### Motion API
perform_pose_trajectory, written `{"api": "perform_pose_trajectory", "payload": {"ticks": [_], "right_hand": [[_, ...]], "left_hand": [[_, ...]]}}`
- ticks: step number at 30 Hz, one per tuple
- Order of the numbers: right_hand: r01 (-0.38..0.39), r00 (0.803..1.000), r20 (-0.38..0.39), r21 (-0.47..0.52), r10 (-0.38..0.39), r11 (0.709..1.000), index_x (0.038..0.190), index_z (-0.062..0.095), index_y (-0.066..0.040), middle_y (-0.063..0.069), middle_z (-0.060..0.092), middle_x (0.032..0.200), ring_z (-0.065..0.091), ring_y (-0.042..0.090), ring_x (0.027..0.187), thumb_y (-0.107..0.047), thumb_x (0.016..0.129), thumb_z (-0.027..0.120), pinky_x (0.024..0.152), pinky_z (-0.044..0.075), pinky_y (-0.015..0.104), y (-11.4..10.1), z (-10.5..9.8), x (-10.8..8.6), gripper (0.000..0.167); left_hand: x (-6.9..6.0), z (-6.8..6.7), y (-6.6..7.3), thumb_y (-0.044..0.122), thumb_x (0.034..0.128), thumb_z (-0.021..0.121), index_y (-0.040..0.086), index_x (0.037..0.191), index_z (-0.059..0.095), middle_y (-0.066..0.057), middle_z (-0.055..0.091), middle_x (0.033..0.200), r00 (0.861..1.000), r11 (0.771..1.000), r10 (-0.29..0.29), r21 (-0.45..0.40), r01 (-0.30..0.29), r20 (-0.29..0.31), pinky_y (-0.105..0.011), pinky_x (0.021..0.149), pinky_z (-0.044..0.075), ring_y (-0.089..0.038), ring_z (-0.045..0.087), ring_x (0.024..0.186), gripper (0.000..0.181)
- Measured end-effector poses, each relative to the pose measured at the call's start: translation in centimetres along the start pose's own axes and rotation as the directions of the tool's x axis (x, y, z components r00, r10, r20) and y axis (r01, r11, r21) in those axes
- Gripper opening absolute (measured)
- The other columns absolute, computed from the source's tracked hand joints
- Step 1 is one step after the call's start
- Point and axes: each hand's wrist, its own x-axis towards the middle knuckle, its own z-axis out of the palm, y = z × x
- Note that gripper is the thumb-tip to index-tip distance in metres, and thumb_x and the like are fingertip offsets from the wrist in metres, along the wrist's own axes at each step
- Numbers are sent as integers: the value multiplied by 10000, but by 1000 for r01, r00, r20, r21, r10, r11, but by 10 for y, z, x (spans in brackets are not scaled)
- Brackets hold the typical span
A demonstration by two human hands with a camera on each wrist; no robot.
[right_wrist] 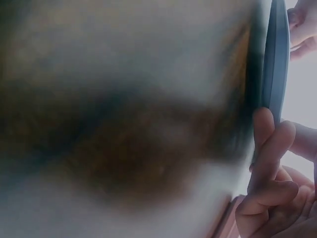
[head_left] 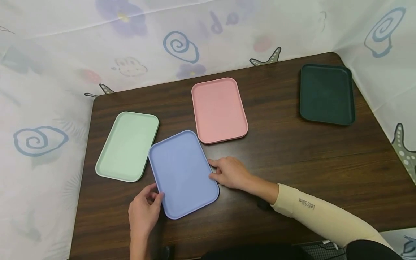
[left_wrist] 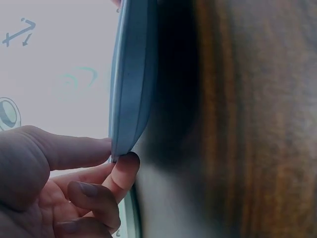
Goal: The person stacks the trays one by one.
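A blue rectangular tray [head_left: 183,173] is held between both hands, its shorter side toward the person. My left hand [head_left: 144,211] pinches its left rim near the front corner, thumb on top and fingertips underneath. On the opposite side my right hand [head_left: 230,172] pinches the right rim. In the left wrist view the tray [left_wrist: 132,74] shows edge-on, apart from the wood surface, with the left hand [left_wrist: 74,183] at its edge. The right wrist view shows the tray's edge [right_wrist: 276,64] in the right hand's [right_wrist: 277,178] fingers. Its underside is mostly hidden.
A light green tray [head_left: 128,146] lies left of the blue one. Behind stands a pink tray [head_left: 219,110], and a dark green tray [head_left: 326,94] lies at the back right of the brown wooden table [head_left: 286,151]. Patterned white cloth [head_left: 208,36] hangs around the table.
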Motion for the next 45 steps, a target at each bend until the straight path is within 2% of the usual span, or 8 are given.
{"api": "perform_pose_trajectory", "payload": {"ticks": [10, 15, 20, 26, 33, 38, 45], "right_hand": [[-8, 1000, 1, 49, 7, 999, 1364, 583, -77, -110, 483, 535, 388, 27, 444, -234, 899, 711, 442, 312, 226, -3, -17, 2, 507], [2, 1000, -30, 24, -2, 1000, 1360, 590, -78, -113, 504, 571, 418, 34, 487, -237, 899, 716, 473, 332, 231, -3, -29, 4, 503], [-21, 998, -58, 35, 23, 999, 1361, 587, -85, -110, 536, 585, 419, 44, 482, -238, 897, 719, 471, 325, 233, 1, -43, 5, 506], [-74, 993, -84, 77, 80, 994, 1360, 591, -89, -95, 539, 591, 430, 59, 503, -228, 892, 718, 506, 344, 262, 12, -58, 6, 504], [-106, 986, -116, 134, 122, 985, 1359, 582, -64, -66, 560, 588, 459, 88, 494, -191, 892, 706, 511, 360, 281, 27, -77, 8, 500], [-111, 983, -124, 166, 133, 980, 1372, 558, -34, 1, 621, 616, 503, 106, 488, -171, 897, 698, 505, 381, 287, 38, -88, 12, 514], [-135, 978, -133, 203, 164, 970, 1392, 530, -22, 124, 677, 704, 576, 154, 506, -179, 906, 693, 550, 446, 307, 54, -103, 19, 536]], "left_hand": [[2, -10, 11, 141, 883, 717, 85, 1167, 704, 8, 663, 767, 994, 996, 78, -36, -81, -73, -319, 528, 352, -130, 515, 564, 290], [9, -10, 18, 123, 879, 715, 79, 1167, 704, 8, 655, 766, 986, 988, 137, -60, -143, -93, -310, 528, 365, -132, 518, 560, 291], [21, -7, 29, 108, 888, 692, 57, 1173, 693, -1, 644, 769, 976, 976, 195, -77, -203, -101, -303, 522, 390, -143, 519, 572, 289], [37, 0, 45, 94, 906, 633, 41, 1202, 672, -21, 635, 784, 964, 958, 255, -113, -262, -75, -294, 465, 373, -143, 484, 524, 303], [53, 17, 64, 107, 916, 596, 43, 1266, 632, -47, 631, 850, 957, 941, 287, -171, -291, -49, -309, 454, 387, -152, 489, 503, 357], [67, 30, 76, 93, 915, 571, 25, 1282, 620, -70, 626, 864, 941, 921, 329, -194, -339, -79, -327, 484, 397, -161, 496, 524, 377], [96, 42, 92, 93, 906, 565, 17, 1251, 647, -75, 619, 863, 917, 896, 386, -193, -399, -102, -352, 508, 383, -174, 489, 546, 363]]}}
